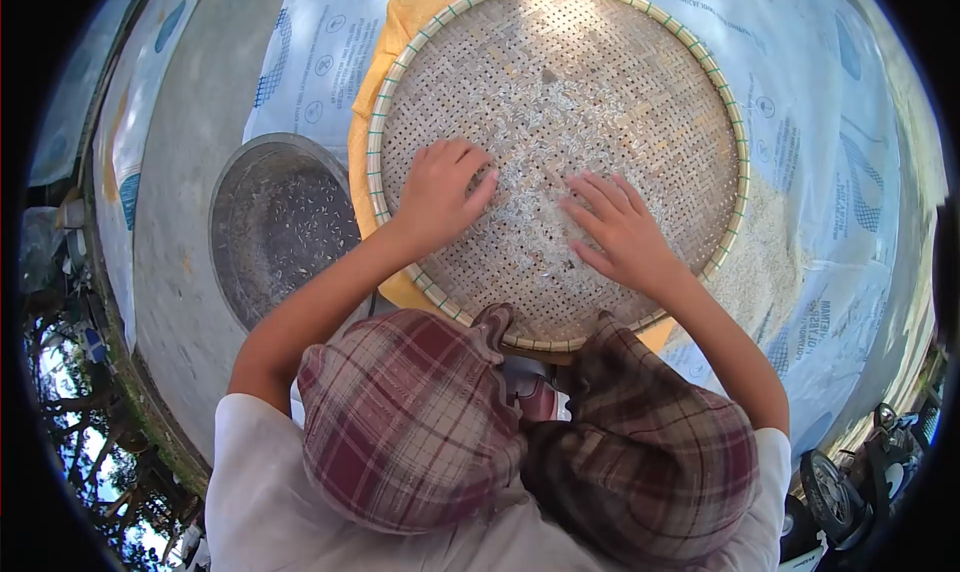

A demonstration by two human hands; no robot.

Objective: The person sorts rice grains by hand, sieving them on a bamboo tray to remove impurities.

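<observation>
A large round woven winnowing tray (432, 97) with a pale, green-tied rim lies before me. Whitish grains (565, 122), which look like rice, are scattered over its middle. Over the tray's left part is my left hand (440, 197), its fingers bent and the thumb held apart, with nothing visible in it. My right hand (622, 234) reaches over the lower right of the grains, fingers spread and thumb out, also holding nothing visible. A few tiny dark bits lie among the grains.
A dark round basin (235, 227) with a few grains inside stands left of the tray. Yellow-orange sheeting (368, 112) shows beneath the tray, over printed blue-white sheets (310, 52). Grain (765, 262) is spread at right. My plaid-covered knees (410, 412) are close below. A motorcycle (835, 492) stands lower right.
</observation>
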